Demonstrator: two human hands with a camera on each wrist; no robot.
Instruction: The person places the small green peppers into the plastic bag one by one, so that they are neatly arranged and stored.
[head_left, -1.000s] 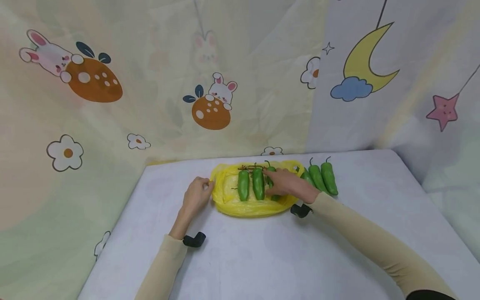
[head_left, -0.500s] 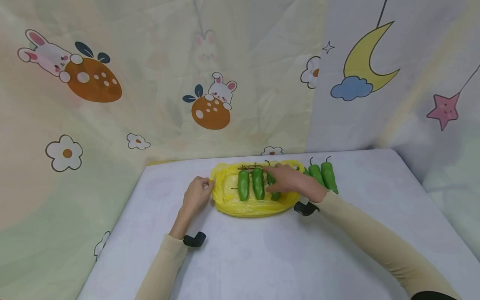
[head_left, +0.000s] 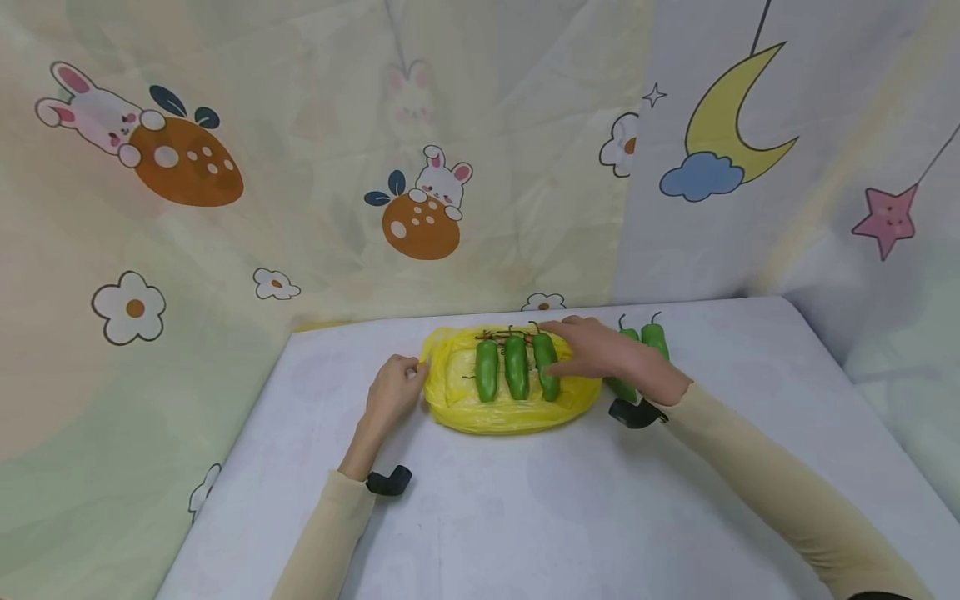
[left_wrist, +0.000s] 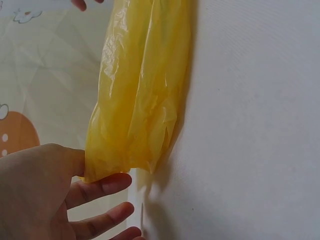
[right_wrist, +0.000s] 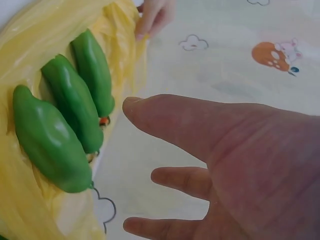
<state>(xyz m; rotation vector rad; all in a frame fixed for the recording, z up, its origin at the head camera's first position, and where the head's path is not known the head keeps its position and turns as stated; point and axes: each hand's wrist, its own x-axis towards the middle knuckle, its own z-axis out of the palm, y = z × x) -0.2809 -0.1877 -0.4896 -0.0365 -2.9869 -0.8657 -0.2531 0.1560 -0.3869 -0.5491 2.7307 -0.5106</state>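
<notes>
A yellow plastic bag lies spread on the white table. Three green peppers rest side by side on it, stems towards the back. My left hand pinches the bag's left edge between thumb and index finger; the left wrist view shows that grip on the bag, with the other fingers loose. Fingers spread, my right hand is over the bag's right end, beside the rightmost pepper. In the right wrist view nothing lies in the right hand, and a gap shows between its thumb and the nearest pepper.
Several more green peppers lie on the table right of the bag, partly hidden by the right hand. Thin brown stems are at the back of the bag. A patterned cloth hangs behind the table.
My right hand has let go of the rightmost pepper on the bag and moved right, now covering more of the peppers beside the bag. The left hand has stayed still.
</notes>
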